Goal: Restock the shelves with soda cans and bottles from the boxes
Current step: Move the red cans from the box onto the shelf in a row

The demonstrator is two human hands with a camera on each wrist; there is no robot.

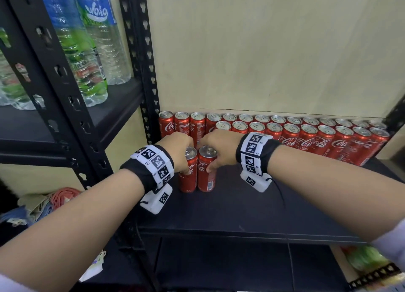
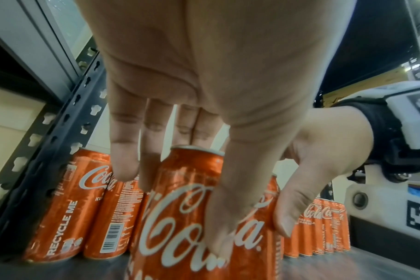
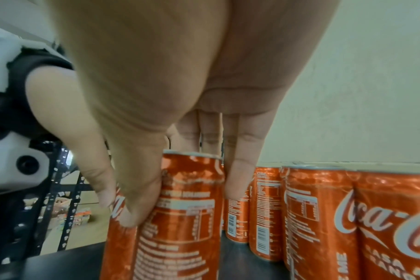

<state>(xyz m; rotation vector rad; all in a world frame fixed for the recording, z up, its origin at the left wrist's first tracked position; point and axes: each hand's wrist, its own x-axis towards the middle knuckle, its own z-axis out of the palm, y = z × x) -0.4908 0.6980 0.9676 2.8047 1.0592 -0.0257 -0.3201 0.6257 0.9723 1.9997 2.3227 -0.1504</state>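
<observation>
Two slim red Coca-Cola cans stand upright side by side on the black shelf, in front of the stocked rows. My left hand grips the left can from above, thumb in front and fingers behind; the left wrist view shows that can close up. My right hand grips the right can in the same way, and the right wrist view shows its thumb and fingers around the can. Behind them, two rows of cans line the back wall.
A gap in the second row lies at the left, just behind my hands. A black perforated post bounds the shelf on the left. Large water bottles fill the neighbouring rack. Bundled cloth lies low on the left.
</observation>
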